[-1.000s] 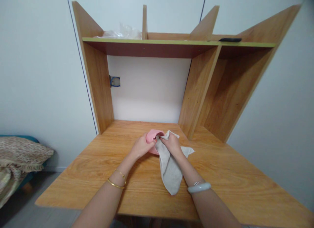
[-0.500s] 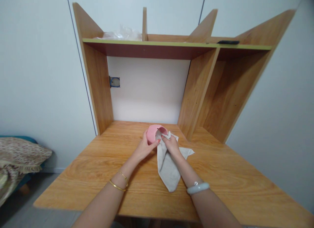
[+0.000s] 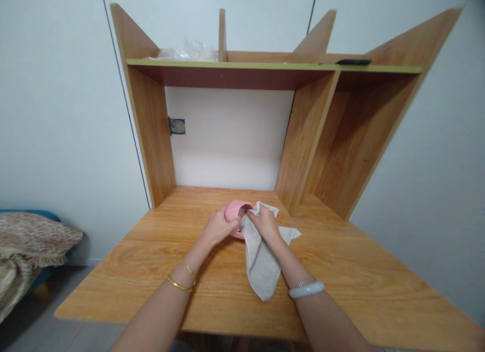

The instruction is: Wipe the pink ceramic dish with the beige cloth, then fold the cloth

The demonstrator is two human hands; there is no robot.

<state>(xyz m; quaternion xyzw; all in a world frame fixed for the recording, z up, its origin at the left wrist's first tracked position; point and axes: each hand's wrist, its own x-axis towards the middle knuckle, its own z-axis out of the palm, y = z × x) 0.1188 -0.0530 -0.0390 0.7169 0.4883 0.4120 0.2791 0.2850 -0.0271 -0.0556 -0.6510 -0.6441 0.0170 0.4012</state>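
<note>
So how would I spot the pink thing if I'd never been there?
Find the wooden desk under the shelves. Near its middle, the left hand grips the pink container, while the right hand holds a grey cloth at its opening. Unlike that limp, drooping cloth, the container is pink, rounded and hollow.

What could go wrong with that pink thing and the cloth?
The pink container might slip, as only the left hand seems to grip it. The gray cloth drapes loosely from the right hand beside the forearm, so it could perhaps catch on the pale bangle.
</note>
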